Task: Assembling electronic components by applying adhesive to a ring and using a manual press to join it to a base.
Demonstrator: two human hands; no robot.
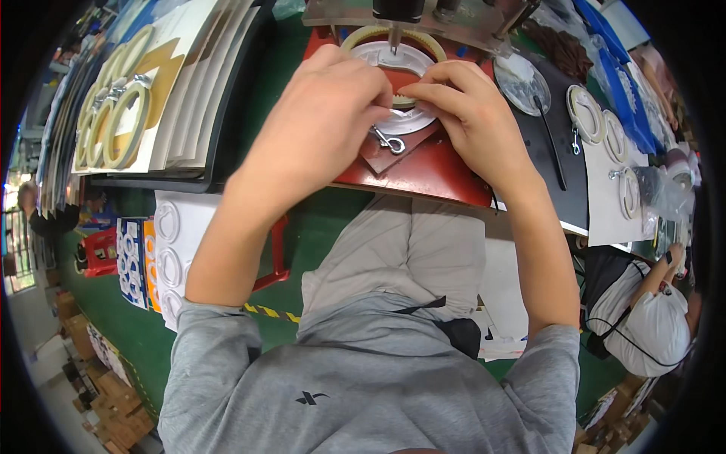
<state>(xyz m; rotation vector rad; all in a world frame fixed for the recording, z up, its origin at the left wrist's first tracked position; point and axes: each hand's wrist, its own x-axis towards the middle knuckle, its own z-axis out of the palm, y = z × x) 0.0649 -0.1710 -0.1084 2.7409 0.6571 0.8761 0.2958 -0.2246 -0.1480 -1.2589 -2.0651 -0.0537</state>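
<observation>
Under a dark machine spindle [398,10] with a narrow tip sits a round white part [392,54], with a cream ring [436,47] curving around its far side. My left hand [329,106] comes in from the left, its thumb and fingers pinched at the near left of the white part; what they hold is hidden. From the right, my right hand [473,110] pinches a short cream toothed section near the middle. A metal snap hook [389,141] lies just below my fingertips, over a dark brown square plate [408,153] on the red machine base [454,176].
On the left, cardboard sheets [200,98] stand stacked beside several cream rings [125,125]. At right are a clear round lid [522,85], a black rod [550,144] and white rings with hooks [586,113]. Another person in a white shirt [650,325] sits at the far right.
</observation>
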